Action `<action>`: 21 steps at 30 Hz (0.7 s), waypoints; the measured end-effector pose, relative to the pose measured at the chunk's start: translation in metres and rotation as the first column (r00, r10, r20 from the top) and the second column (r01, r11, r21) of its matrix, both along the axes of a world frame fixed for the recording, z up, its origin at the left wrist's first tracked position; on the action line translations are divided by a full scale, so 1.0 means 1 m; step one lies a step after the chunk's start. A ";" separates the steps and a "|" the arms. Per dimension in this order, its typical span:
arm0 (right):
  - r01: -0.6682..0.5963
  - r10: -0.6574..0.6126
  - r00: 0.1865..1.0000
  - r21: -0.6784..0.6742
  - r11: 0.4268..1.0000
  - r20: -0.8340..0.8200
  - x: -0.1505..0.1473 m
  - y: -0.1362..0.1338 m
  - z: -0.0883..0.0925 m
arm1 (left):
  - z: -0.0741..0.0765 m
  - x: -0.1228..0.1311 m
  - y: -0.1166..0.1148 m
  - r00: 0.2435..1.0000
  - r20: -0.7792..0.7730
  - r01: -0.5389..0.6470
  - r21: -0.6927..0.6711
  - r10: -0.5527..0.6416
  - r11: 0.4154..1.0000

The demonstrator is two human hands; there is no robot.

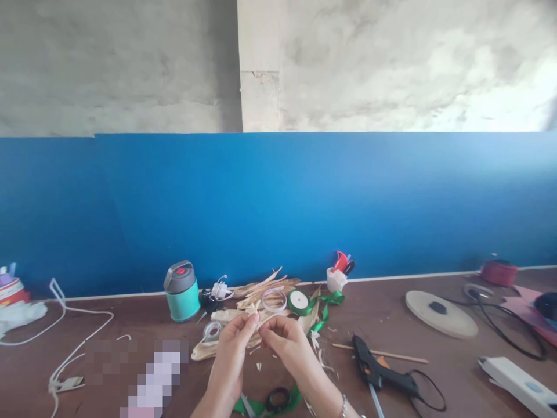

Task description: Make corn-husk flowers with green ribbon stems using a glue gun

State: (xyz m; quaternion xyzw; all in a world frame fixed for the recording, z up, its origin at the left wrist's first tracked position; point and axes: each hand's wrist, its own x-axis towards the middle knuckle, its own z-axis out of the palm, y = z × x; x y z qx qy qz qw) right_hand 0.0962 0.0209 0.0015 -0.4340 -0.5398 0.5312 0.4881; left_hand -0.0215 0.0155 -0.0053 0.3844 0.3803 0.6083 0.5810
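Note:
My left hand (232, 348) and my right hand (287, 342) meet above the brown table (391, 325), fingertips pinched together on a thin pale strip of dried husk (258, 320). Both hands are closed on it. Behind them lies a pile of dried husk strips (261, 288), a clear tape roll (274, 299) and a green ribbon spool (298, 301) with ribbon trailing right. A smaller tape roll (212, 331) lies left of my left hand. Scissors with black handles (277, 399) and more green ribbon lie under my wrists.
A teal flask with a grey lid (181, 291) stands at the back left. A black glue gun (376, 367) with its cord lies right of my hands, beside a wooden stick (383, 352). A white round disc (440, 313), a power strip (517, 383) and white cables (65, 342) lie around.

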 end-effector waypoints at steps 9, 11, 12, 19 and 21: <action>0.139 -0.235 0.929 0.321 0.937 0.285 -0.003 -0.011 -0.002 | 0.002 0.009 -0.008 0.994 -0.009 -0.109 0.019 0.109 0.994; 0.148 -0.267 0.910 0.355 0.923 0.316 -0.004 -0.013 -0.002 | 0.000 0.011 -0.008 0.991 -0.007 -0.131 0.019 0.131 0.991; 0.153 -0.274 0.908 0.358 0.921 0.317 -0.005 -0.013 -0.003 | 0.000 0.011 -0.008 0.990 -0.003 -0.139 0.019 0.139 0.990; 0.106 -0.107 0.994 0.105 0.989 0.003 -0.006 -0.011 -0.002 | 0.002 0.012 -0.010 0.989 0.017 -0.144 0.003 0.144 0.990; 0.006 -0.015 0.985 -0.054 0.999 -0.170 -0.006 -0.010 -0.002 | 0.005 0.013 -0.012 0.993 0.035 -0.111 -0.005 0.111 0.994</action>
